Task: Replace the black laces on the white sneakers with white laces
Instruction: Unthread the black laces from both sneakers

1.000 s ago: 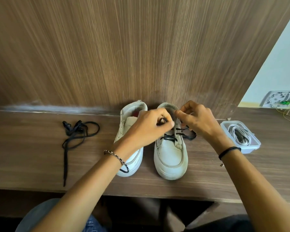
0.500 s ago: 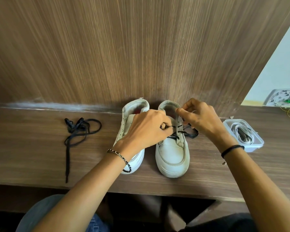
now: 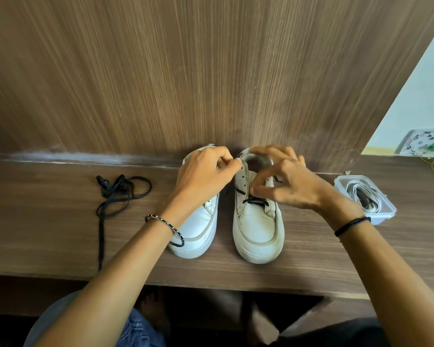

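Two white sneakers stand side by side on a wooden shelf, toes toward me. The left sneaker (image 3: 194, 229) shows no lace. The right sneaker (image 3: 257, 234) still has a black lace (image 3: 254, 202) crossing its lower eyelets, while the upper eyelets are bare. My left hand (image 3: 206, 179) pinches the black lace beside the right sneaker's collar. My right hand (image 3: 288, 187) arches over that sneaker's opening, fingers on the collar and thumb by the tongue, gripping its upper. White laces (image 3: 361, 196) lie in a clear container (image 3: 386, 212) on the right.
A loose black lace (image 3: 118, 194) lies tangled on the shelf (image 3: 60, 234) to the left, with one end trailing toward the front edge. A wood-grain panel (image 3: 211, 71) rises right behind the sneakers. A white tray with small parts (image 3: 424, 141) sits at the far right.
My left hand has moved up from the eyelets to the collar, drawing the lace out of the upper eyelets. My right hand has shifted over the shoe's opening and spread its fingers.
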### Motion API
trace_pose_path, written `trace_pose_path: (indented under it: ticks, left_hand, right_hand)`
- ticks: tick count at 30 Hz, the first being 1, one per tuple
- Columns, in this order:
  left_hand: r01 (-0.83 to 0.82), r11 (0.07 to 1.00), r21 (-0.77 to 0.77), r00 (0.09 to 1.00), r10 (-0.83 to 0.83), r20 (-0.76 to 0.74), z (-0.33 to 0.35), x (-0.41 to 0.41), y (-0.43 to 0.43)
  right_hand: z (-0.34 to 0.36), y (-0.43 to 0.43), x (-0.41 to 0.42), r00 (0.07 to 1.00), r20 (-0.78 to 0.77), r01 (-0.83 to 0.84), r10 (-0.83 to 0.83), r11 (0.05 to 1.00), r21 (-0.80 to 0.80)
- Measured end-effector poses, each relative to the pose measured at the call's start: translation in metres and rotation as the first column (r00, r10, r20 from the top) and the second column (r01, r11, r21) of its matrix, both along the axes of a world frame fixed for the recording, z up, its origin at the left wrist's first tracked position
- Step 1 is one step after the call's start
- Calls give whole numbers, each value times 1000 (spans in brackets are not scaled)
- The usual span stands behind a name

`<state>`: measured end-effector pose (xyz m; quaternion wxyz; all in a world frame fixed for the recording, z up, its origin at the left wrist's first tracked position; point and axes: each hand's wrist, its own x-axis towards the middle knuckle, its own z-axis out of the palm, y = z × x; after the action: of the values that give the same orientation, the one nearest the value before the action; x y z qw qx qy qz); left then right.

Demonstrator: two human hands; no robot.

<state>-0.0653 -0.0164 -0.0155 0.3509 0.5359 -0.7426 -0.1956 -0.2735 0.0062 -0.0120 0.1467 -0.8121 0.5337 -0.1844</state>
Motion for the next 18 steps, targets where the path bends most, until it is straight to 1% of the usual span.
trace_pose_path:
  ticks: [2, 4, 6, 7, 9, 11, 13, 15, 17, 18]
  left_hand:
    - [20, 1000, 22, 999, -20, 25, 1, -2, 1]
    - [30, 997, 71, 996, -36, 86, 3, -4, 4]
    - [43, 989, 143, 995, -56, 86, 4, -6, 6]
    - [42, 988, 148, 995, -54, 82, 5, -7, 6]
    - [36, 996, 76, 995, -43, 92, 5, -7, 6]
    - [80, 997, 1, 990, -79, 119, 5, -7, 6]
    - [116, 991, -62, 964, -98, 246, 3, -7, 4]
    - [101, 986, -136, 926, -43, 376, 2, -7, 2]
    - [93, 981, -173, 912, -14, 410, 1, -9, 1]
    - [90, 977, -194, 908, 0, 420, 1, -10, 1]
  right_hand:
    - [-2, 1, 3, 1000, -23, -14, 16, 997, 74]
    - [-3, 0, 4, 999, -44, -28, 32, 995, 91]
    - [-3, 0, 4, 995, -74, -57, 66, 992, 110]
    - [-3, -1, 5, 994, -86, -60, 70, 992, 110]
    - [-5, -1, 6, 993, -106, -42, 51, 996, 80]
    - [-8, -3, 7, 992, -116, -33, 38, 998, 44]
    - [-10, -3, 7, 992, -115, -47, 49, 999, 17]
    - [-11, -2, 7, 994, -89, -61, 57, 997, -44]
    - [-14, -3, 7, 999, -37, -16, 11, 990, -139]
    - [-17, -4, 8, 999, 3, 44, -45, 983, -179]
